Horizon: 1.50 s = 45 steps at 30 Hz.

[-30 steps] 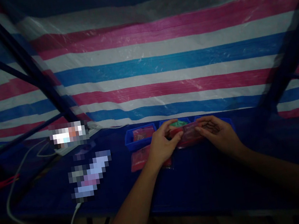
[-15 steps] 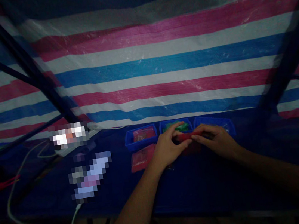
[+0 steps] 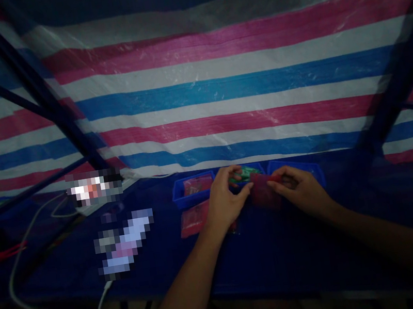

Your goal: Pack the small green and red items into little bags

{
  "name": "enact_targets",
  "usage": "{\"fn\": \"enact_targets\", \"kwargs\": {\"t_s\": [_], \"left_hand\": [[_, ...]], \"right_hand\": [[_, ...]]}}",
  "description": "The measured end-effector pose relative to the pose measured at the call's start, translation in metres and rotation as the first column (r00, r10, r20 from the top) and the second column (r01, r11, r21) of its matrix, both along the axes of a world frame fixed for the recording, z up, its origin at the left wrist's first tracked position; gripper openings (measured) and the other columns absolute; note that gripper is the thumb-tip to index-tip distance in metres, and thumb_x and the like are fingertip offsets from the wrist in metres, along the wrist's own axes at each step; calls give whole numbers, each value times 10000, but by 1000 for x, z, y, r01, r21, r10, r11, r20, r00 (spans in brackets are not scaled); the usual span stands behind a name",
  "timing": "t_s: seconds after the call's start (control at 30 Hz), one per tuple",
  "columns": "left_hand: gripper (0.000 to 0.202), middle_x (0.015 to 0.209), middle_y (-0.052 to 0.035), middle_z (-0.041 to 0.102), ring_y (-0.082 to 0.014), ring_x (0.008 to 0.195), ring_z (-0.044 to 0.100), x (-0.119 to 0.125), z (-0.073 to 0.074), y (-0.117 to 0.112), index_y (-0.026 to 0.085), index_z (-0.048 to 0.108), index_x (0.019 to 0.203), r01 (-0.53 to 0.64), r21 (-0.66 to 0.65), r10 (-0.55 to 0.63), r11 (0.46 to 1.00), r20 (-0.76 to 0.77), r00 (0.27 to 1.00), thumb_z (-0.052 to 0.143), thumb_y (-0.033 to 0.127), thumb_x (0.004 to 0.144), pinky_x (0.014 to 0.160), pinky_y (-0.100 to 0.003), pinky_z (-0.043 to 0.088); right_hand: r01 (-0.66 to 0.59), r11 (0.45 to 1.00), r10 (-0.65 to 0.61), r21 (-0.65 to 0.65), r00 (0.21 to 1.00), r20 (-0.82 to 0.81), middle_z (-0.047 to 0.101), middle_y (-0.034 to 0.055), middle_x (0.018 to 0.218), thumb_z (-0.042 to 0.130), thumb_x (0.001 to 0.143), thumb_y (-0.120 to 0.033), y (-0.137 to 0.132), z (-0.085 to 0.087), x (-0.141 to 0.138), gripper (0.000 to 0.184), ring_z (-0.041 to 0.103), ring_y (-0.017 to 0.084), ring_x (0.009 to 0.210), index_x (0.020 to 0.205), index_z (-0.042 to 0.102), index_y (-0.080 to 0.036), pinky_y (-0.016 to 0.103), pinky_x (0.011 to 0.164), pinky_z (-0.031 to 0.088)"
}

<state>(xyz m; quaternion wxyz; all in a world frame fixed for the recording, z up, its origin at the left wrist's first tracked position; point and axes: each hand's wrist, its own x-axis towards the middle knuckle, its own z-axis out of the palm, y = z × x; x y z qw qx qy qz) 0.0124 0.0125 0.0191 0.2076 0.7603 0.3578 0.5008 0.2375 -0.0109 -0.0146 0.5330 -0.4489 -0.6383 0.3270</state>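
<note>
Both hands meet over a dark blue table (image 3: 269, 254) in dim light. My left hand (image 3: 224, 198) pinches the left edge of a small red plastic bag (image 3: 263, 192). My right hand (image 3: 301, 190) pinches the same bag at its right edge, fingers curled. The bag hangs just in front of three blue bins: the left bin (image 3: 193, 188) holds red pieces, the middle bin (image 3: 247, 172) holds green pieces, and the right bin (image 3: 310, 167) is partly hidden by my right hand. Another red bag (image 3: 193, 219) lies flat on the table left of my left hand.
A striped pink, white and blue tarp (image 3: 220, 89) hangs right behind the bins. Dark poles (image 3: 44, 96) cross at the left. A power strip (image 3: 94, 188) with a white cable (image 3: 26, 303) and a pixelated object (image 3: 124, 240) lie at the left.
The red bag was held stretched out wide between both hands; now it is bunched narrower and hangs lower between the fingertips. Both hands stayed in front of the bins.
</note>
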Motion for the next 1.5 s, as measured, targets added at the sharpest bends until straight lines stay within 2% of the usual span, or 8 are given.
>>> {"fn": "enact_targets", "kwargs": {"t_s": [0.1, 0.3, 0.47, 0.67, 1.0, 1.2, 1.33, 1.5], "left_hand": [[202, 1029, -72, 718, -203, 931, 674, 0, 5, -9, 194, 717, 1041, 68, 65, -59, 996, -133, 989, 730, 339, 900, 818, -327, 537], [397, 1093, -71, 725, -222, 987, 670, 5, 2, -20, 199, 703, 1160, 186, 11, -175, 982, -289, 941, 773, 441, 854, 888, -346, 513], [182, 916, -52, 726, -197, 846, 654, 1, 3, -15, 180, 741, 992, 58, -25, -62, 998, -239, 969, 616, 309, 965, 779, -311, 496], [236, 1023, -48, 761, -214, 929, 685, -2, 3, -13, 198, 743, 1097, 93, -151, -113, 984, -126, 986, 654, 351, 940, 829, -317, 515], [292, 996, -25, 764, -204, 861, 699, -2, -4, -15, 226, 723, 1127, 145, -300, -232, 943, -278, 932, 743, 296, 844, 745, -298, 524], [450, 1170, -73, 734, -224, 1037, 709, -1, -6, -8, 212, 632, 1238, 182, -285, -180, 941, 34, 983, 789, 271, 820, 919, -352, 550], [540, 1045, -63, 746, -198, 963, 737, 1, -6, -2, 195, 552, 1255, 329, -352, -194, 876, 368, 909, 828, 293, 800, 878, -331, 575], [522, 990, -57, 743, -171, 889, 734, -1, -4, 1, 174, 555, 1154, 361, -387, -144, 848, 487, 861, 870, 280, 752, 818, -292, 576]], "right_hand": [[28, 1000, -28, 11, 1000, 6, 717, 25, 859, 759, 861, -442, -3, 4, -1, 254, 716, 195, 740, 898, 634, -224, 294, 634, 589], [-197, 980, 197, 6, 980, 12, 744, 65, 1063, 698, 915, -471, -14, 14, -5, 273, 730, 232, 948, 1047, 710, -233, 363, 834, 619], [-37, 997, 34, 61, 999, 39, 707, 67, 983, 725, 898, -470, -14, 15, -4, 333, 702, 197, 782, 1115, 672, -223, 323, 662, 611], [-10, 991, 1, 134, 998, 69, 646, 110, 1234, 783, 848, -440, -6, 8, -2, 545, 685, 254, 1036, 1319, 571, -267, 339, 738, 625], [-47, 994, 15, 100, 953, 304, 736, 30, 902, 706, 901, -406, -7, 8, 1, 194, 669, 180, 689, 1004, 728, -243, 318, 634, 562], [-39, 998, 39, 54, 999, 5, 729, 45, 980, 730, 885, -397, -3, 6, 0, 224, 722, 213, 879, 1012, 633, -241, 330, 772, 600], [-150, 989, 148, -15, 985, -90, 744, 77, 1132, 762, 856, -400, -3, 5, -6, 346, 734, 229, 1023, 1118, 596, -247, 371, 892, 611], [-207, 975, 201, -81, 976, -83, 732, 84, 1214, 800, 825, -382, -6, 6, -8, 501, 736, 242, 1063, 1248, 562, -257, 392, 892, 626]]}}
